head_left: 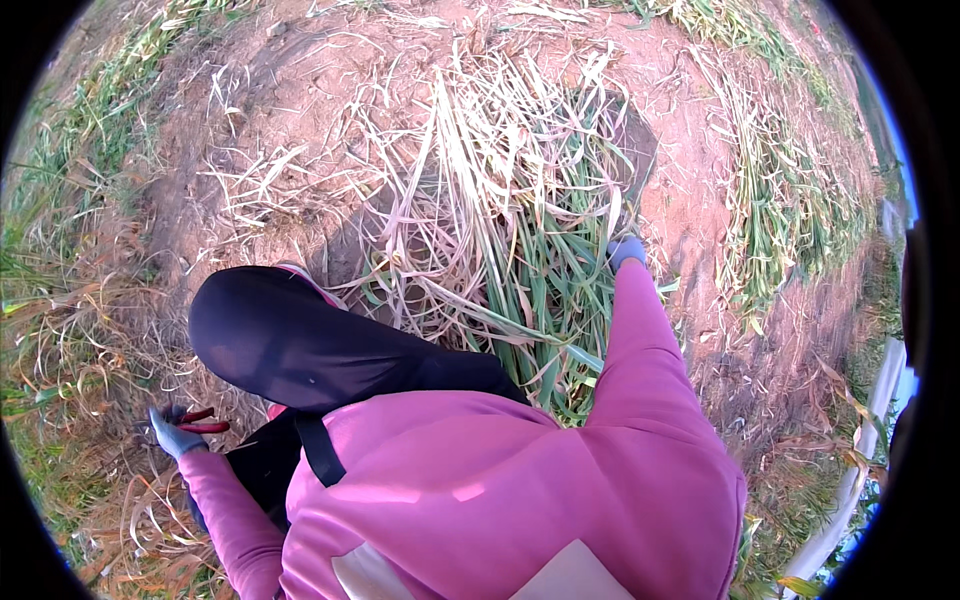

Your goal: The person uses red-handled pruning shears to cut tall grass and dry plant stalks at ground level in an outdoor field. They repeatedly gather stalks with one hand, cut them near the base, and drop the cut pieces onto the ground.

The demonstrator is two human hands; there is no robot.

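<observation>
At the lower left, my left hand (177,434), in a grey-blue glove, is closed around red-handled hand shears (200,420). The two handles stand apart; the blades do not show clearly. My right arm reaches forward to a large heap of long leafy stalks (520,210), pale and dry at the far end and greener near me. At the heap's right edge is my right hand (626,251), gloved in the same colour, against the stalks. Its fingers are hidden, so I cannot tell whether it grips any.
My bent leg (330,345) in dark trousers lies left of the heap. A second row of stalks (775,200) lies on the reddish soil (680,180) at right. Grass and weeds (70,300) grow along the left. A pale strip (860,460) runs along the far right.
</observation>
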